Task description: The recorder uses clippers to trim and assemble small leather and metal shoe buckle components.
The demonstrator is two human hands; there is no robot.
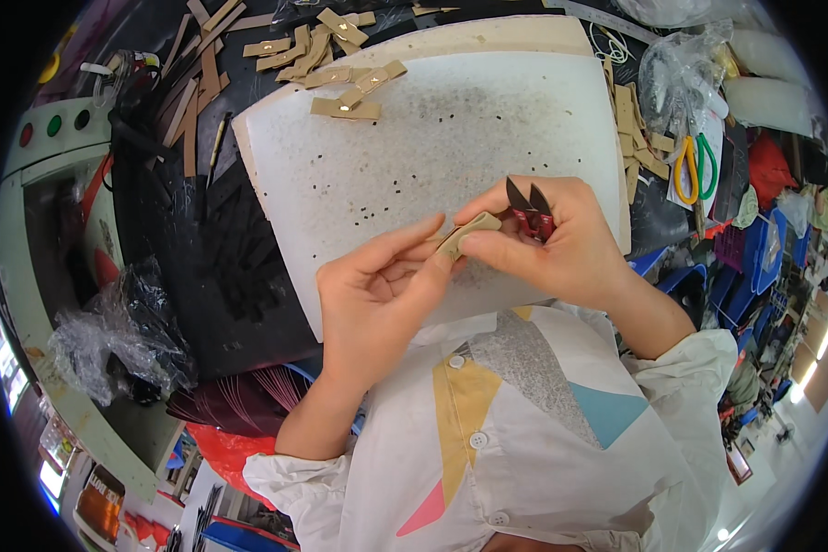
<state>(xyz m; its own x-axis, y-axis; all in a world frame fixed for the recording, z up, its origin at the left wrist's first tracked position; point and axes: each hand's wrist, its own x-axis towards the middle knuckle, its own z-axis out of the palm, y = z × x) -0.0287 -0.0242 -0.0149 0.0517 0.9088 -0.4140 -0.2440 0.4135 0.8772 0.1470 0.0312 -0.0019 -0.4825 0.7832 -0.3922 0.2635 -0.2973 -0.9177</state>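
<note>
Both my hands meet over the lower part of a white board [340,166] dotted with small black bits. Between them is a folded tan strap piece [469,232]. My left hand [377,285] pinches its lower left end between thumb and fingers. My right hand [561,235] grips its upper right end with thumb and forefinger. Tucked in that same right hand is a pair of red-handled snips [531,213], blades apart and pointing up, away from the strap. The snips' handles are mostly hidden by the palm.
Finished-looking tan strap pieces [345,109] with shiny metal fittings lie piled at the board's far edge. More tan strips [630,129] lie right of it, near yellow-and-green-handled scissors [695,170]. Dark strips [239,248] cover the black table at left, beside a pale machine [60,138] with buttons.
</note>
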